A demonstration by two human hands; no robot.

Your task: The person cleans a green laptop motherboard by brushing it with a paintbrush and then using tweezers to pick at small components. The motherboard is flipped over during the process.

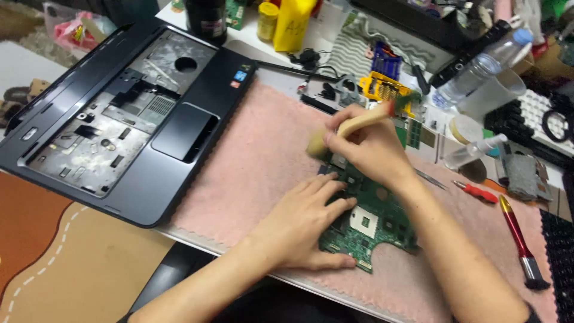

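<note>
On the pink mat (257,161), near edge, right of the opened laptop base (119,113): left hand (305,224) lying flat, fingers spread, pressing down the green circuit board (371,230). Just beyond, right hand (368,146) arching over the board's far end, fingers closed around a wooden-handled brush (353,128), bristles pointing left, wrist bending downward.

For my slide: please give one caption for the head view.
Right hand brushes green circuit board, left hand steadying it.
</note>
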